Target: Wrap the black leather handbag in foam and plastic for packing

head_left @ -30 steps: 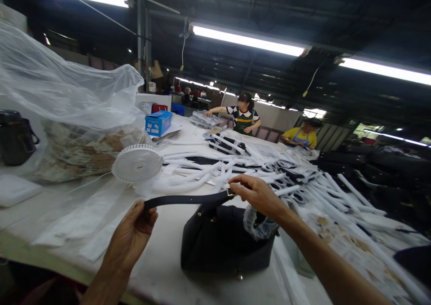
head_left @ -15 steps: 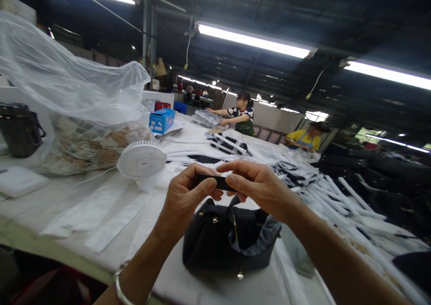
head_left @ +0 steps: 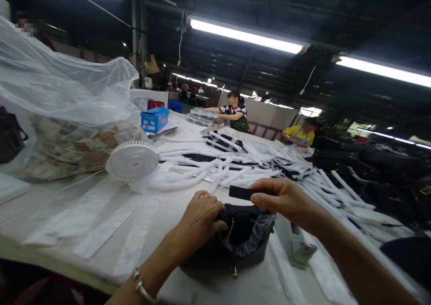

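Note:
A black handbag (head_left: 215, 251) stands on the table in front of me, its top open and clear plastic showing along the inner edge. My left hand (head_left: 204, 213) is closed on the bag's upper left edge, thumb toward me and fingers over the far side. Between the thumb and fingers of my right hand (head_left: 281, 197) is a flat black strip (head_left: 239, 192) with rounded corners, held level just above the bag's rim. A small metal fitting (head_left: 235, 272) hangs at the bag's front.
A white fan (head_left: 133, 160) and a big clear plastic bag of scraps (head_left: 84, 143) stand to the left. White wrapped strips (head_left: 202, 170) are heaped beyond the handbag. A grey metal block (head_left: 298, 246) sits at its right. Two co-workers (head_left: 237, 114) work across the table.
My left hand has let go of the black strip and moved down onto the handbag's edge. My right hand has carried the strip rightward. The view has shifted slightly.

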`<control>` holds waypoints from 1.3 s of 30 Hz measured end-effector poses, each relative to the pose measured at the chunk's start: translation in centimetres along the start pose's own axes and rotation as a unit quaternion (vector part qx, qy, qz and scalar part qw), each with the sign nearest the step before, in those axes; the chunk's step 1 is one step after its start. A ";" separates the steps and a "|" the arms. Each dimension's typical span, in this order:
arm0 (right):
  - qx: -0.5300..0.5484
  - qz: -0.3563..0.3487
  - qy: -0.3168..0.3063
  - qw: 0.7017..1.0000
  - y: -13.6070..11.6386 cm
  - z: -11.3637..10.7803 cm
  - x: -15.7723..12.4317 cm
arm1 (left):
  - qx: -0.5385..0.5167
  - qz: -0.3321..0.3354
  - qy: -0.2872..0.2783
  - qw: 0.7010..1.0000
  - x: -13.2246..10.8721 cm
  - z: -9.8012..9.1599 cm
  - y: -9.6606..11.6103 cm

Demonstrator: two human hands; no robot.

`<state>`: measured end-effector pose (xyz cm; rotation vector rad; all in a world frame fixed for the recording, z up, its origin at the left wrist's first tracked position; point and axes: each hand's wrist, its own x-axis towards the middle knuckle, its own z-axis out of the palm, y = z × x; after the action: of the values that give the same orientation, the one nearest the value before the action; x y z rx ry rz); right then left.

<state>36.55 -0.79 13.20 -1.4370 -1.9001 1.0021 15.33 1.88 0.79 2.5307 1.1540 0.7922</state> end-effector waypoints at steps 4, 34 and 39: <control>-0.010 0.021 -0.008 1.000 2.0 0.3 -0.1 | -0.164 -0.052 0.010 0.985 -0.3 -1.4 0.4; 0.330 0.069 -0.125 0.933 5.4 6.7 0.6 | -0.316 -0.057 0.015 0.947 -3.0 -4.6 1.1; 0.324 0.082 -0.152 0.930 5.8 6.3 0.6 | -0.200 0.008 -0.032 0.979 -2.8 -4.4 1.6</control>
<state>34.62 -0.85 4.86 -1.0932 -1.4261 1.8115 12.27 -1.24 4.09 2.2154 0.8538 0.8425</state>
